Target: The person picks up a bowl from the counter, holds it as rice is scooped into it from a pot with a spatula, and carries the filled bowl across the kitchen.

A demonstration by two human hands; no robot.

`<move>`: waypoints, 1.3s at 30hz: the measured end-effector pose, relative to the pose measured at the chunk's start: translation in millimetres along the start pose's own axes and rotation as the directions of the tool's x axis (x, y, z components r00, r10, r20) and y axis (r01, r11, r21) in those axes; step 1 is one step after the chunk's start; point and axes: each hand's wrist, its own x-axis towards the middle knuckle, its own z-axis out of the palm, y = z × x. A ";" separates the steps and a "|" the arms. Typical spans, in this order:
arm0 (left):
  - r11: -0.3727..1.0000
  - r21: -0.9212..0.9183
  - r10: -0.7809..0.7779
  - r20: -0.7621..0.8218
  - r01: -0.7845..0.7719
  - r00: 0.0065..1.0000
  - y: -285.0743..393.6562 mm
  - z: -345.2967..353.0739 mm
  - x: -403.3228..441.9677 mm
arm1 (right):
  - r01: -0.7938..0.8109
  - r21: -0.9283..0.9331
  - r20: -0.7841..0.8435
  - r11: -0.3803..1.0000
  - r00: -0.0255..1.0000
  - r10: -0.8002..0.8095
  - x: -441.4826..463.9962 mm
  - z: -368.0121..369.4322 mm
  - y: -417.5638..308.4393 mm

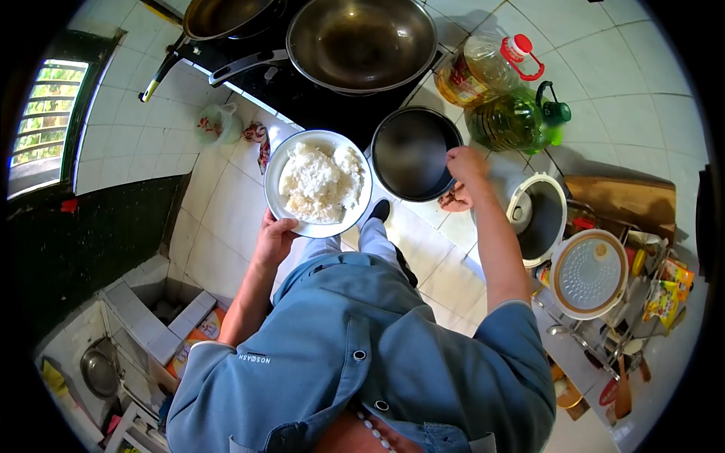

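Note:
My left hand (276,235) is closed on the near rim of a white enamel bowl (270,186), thumb on top of the edge. A heap of cooked white rice (321,181) fills most of the bowl. To its right is a round dark cooking pot (415,155) with nothing visible inside. My right hand (467,166) has its fingers closed on the pot's right rim. A crumpled pinkish cloth (455,198) lies just below that hand. Close by on the right stands an open rice cooker (540,215), its lid (589,264) tipped back.
A steel wok (362,45) and a second pan (226,16) sit on the black stove (317,109). Behind the pot stand two oil bottles, one with a red cap (483,68), one green (521,121). A wooden board (623,204) and a utensil rack crowd the right counter.

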 end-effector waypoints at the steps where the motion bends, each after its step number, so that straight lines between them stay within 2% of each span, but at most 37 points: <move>1: 1.000 0.004 -0.007 -0.007 0.007 1.000 0.2 0.6 0.8 | -0.004 0.001 0.000 1.000 1.000 0.004 -3.5 8.6 4.4; 3: 1.000 0.007 -0.015 -0.009 0.015 1.000 -0.2 2.7 4.2 | 0.106 0.080 -0.059 0.991 0.993 -0.101 -11.6 21.5 9.3; 5: 1.000 0.008 -0.005 -0.007 0.005 1.000 -0.5 3.1 6.2 | 0.099 0.081 0.000 0.992 0.995 -0.099 -17.1 10.1 14.3; 7: 1.000 0.016 -0.017 -0.018 0.017 1.000 2.7 -0.2 9.5 | 0.036 0.186 0.026 0.982 0.999 -0.042 -20.9 -3.2 25.0; 9: 0.999 0.023 -0.025 -0.020 0.026 0.999 2.8 1.1 10.9 | 0.049 0.023 -0.001 0.999 0.999 -0.049 -27.5 -31.5 34.1; 10: 0.999 0.022 -0.023 -0.016 0.023 1.000 3.5 2.2 10.6 | 0.046 0.024 0.000 0.999 0.999 -0.046 -28.9 -40.4 38.4; 11: 1.000 0.021 -0.019 -0.013 0.020 1.000 4.1 2.8 10.5 | 0.056 -0.090 -0.009 0.994 0.998 -0.057 -28.5 -47.8 41.8; 12: 1.000 0.021 -0.022 -0.013 0.022 1.000 4.1 2.9 10.6 | 0.064 -0.202 -0.015 0.977 0.998 -0.068 -27.4 -51.0 44.2; 13: 0.999 0.019 -0.028 -0.013 0.028 1.000 4.3 2.8 11.2 | 0.062 -0.202 -0.015 0.977 0.998 -0.066 -23.1 -48.8 46.0; 15: 0.999 0.017 -0.033 -0.012 0.034 0.999 4.2 3.6 11.8 | 0.105 -0.393 0.015 0.913 0.994 -0.108 -13.8 -42.8 47.5; 16: 0.999 0.014 -0.029 -0.009 0.029 1.000 4.4 4.2 12.0 | 0.105 -0.392 0.015 0.914 0.994 -0.107 -12.2 -42.4 47.9; 24: 1.000 0.019 0.001 -0.019 0.000 1.000 4.3 10.9 7.7 | 0.055 -0.086 0.094 0.995 0.994 -0.047 -15.0 -20.1 56.6; 28: 1.000 0.007 -0.004 -0.013 0.004 1.000 5.4 11.0 9.1 | 0.099 -0.039 0.119 0.994 0.988 -0.094 -19.9 8.7 50.5; 30: 1.000 0.008 -0.002 -0.007 0.002 1.000 5.9 11.2 9.3 | 0.101 0.077 0.074 0.992 0.992 -0.106 -18.4 36.7 50.0; 31: 1.000 0.007 0.001 -0.006 -0.001 1.000 5.7 11.1 9.4 | 0.100 0.077 0.073 0.992 0.992 -0.105 -15.2 59.2 51.9; 33: 1.000 0.005 0.005 -0.001 -0.005 1.000 5.1 11.2 10.5 | 0.092 0.079 -0.160 0.993 0.984 -0.079 -10.9 91.6 51.5; 34: 1.000 0.006 0.002 0.000 -0.002 1.000 5.2 10.3 10.8 | 0.032 0.138 -0.090 0.990 0.996 -0.019 -9.7 93.4 51.1; 37: 1.000 0.018 -0.001 -0.008 0.001 1.000 5.8 6.3 10.5 | 0.022 0.234 -0.145 0.972 0.989 0.012 -30.6 49.7 51.8; 38: 1.000 0.025 0.000 -0.014 0.001 1.000 5.3 6.0 10.5 | -0.057 0.209 -0.037 0.976 0.997 0.066 -35.8 26.0 52.5; 39: 1.000 0.024 0.000 -0.014 0.001 1.000 5.6 6.9 9.8 | -0.056 0.208 -0.037 0.977 0.997 0.066 -38.3 8.3 56.2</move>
